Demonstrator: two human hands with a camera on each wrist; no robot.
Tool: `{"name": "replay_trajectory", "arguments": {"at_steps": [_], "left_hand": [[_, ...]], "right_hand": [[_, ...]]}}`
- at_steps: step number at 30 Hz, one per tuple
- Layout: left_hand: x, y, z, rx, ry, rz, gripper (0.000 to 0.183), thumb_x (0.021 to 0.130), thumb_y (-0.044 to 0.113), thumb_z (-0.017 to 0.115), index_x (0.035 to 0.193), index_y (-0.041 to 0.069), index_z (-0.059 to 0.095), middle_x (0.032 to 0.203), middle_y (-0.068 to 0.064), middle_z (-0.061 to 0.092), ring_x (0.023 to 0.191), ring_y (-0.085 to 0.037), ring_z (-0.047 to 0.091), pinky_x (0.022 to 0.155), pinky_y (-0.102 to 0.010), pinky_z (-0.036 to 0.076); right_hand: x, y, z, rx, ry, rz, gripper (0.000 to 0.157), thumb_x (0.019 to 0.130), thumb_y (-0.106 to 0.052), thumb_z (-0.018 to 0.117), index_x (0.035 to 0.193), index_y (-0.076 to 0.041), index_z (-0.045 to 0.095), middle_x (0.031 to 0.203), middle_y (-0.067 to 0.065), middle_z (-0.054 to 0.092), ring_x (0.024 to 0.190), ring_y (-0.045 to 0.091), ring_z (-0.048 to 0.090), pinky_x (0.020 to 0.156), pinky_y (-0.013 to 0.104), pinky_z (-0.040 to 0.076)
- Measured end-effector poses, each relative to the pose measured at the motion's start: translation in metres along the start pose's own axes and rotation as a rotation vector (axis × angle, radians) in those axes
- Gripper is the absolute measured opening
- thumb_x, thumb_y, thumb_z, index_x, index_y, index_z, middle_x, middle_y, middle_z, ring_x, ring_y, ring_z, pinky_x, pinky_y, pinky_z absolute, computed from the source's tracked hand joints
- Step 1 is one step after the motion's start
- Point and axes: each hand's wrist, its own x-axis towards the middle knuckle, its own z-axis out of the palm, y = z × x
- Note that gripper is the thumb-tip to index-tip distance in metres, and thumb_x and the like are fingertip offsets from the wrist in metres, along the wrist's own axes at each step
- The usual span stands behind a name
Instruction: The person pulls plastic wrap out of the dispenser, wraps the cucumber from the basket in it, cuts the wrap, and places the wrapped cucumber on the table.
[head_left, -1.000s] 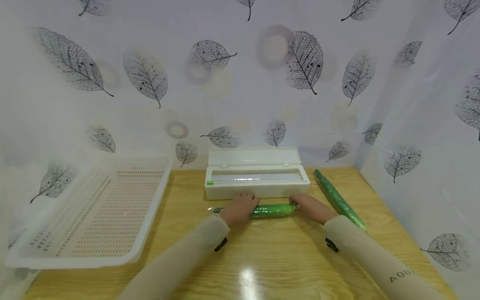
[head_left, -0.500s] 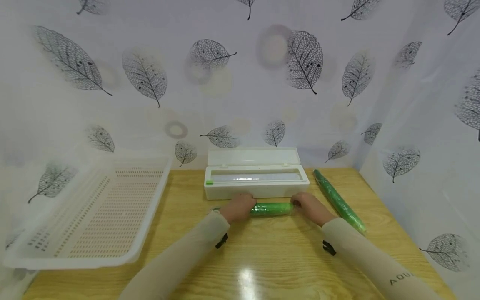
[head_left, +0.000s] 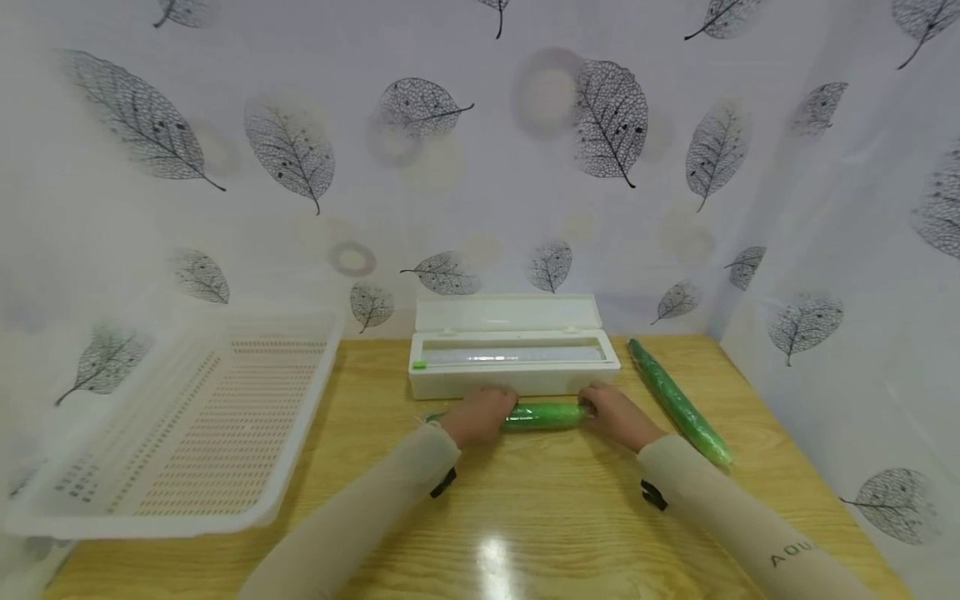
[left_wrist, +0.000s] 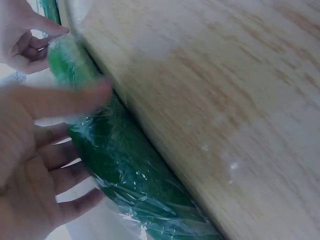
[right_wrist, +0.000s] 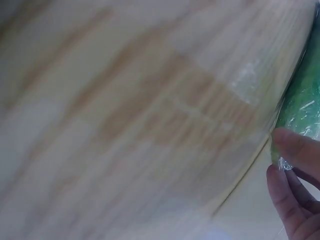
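A green cucumber [head_left: 551, 416] in clear cling film lies crosswise on the table, close in front of a white film box. Across its left part rests my left hand [head_left: 482, 414]; in the left wrist view the thumb lies over the cucumber [left_wrist: 125, 155] and the fingers are along its far side. My right hand [head_left: 621, 418] is at the cucumber's right end. The right wrist view shows its thumb and fingers pinching the gathered cling film [right_wrist: 284, 164] there. Loose film sticks out past the left end.
The white film box [head_left: 517, 384] stands open at the back, its lid [head_left: 510, 313] raised and a film roll inside. Another wrapped cucumber [head_left: 678, 402] lies slantwise on the right. A white slotted basket [head_left: 303, 442] stands on the left. A leaf-print curtain hangs behind the table [head_left: 420, 533].
My right hand has shifted slightly left at the cucumber's end. The cucumber has moved a little toward the box, with my left hand staying on it.
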Motion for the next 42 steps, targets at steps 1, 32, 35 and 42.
{"name": "replay_trajectory", "arguments": {"at_steps": [1,32,35,42], "left_hand": [[0.000,0.000,0.000,-0.013,0.007,0.009,0.035,0.083,0.005,0.066,0.116,0.010,0.055,0.102,-0.001,0.065,0.092,-0.015,0.061,0.088,-0.028,0.051],[0.000,0.011,0.001,0.101,-0.043,0.005,0.034,0.080,0.027,0.074,0.108,0.010,0.064,0.106,-0.001,0.059,0.093,-0.012,0.053,0.085,-0.024,0.048],[0.001,0.010,0.003,0.121,-0.027,0.023,0.031,0.081,0.026,0.073,0.107,0.011,0.065,0.102,0.000,0.061,0.091,-0.011,0.055,0.083,-0.022,0.048],[0.001,0.009,0.001,0.158,-0.002,0.065,0.032,0.080,0.026,0.074,0.108,0.011,0.065,0.102,0.000,0.065,0.092,-0.012,0.058,0.083,-0.022,0.049]], "right_hand": [[-0.001,0.001,0.000,-0.001,0.004,-0.007,0.021,0.074,-0.001,0.075,0.092,-0.002,0.063,0.084,0.006,0.060,0.075,0.014,0.055,0.066,0.029,0.050],[0.000,0.008,-0.002,0.030,-0.081,-0.142,0.018,0.077,0.003,0.071,0.095,0.000,0.069,0.088,0.006,0.065,0.078,0.012,0.057,0.065,0.024,0.049],[-0.001,0.006,-0.005,0.007,-0.111,-0.137,0.019,0.081,0.005,0.066,0.100,0.003,0.068,0.093,0.010,0.066,0.084,0.019,0.061,0.072,0.030,0.053],[0.000,0.008,-0.015,-0.030,-0.179,-0.185,0.022,0.084,0.003,0.062,0.105,0.001,0.068,0.097,0.010,0.067,0.090,0.024,0.064,0.079,0.035,0.054]]}}
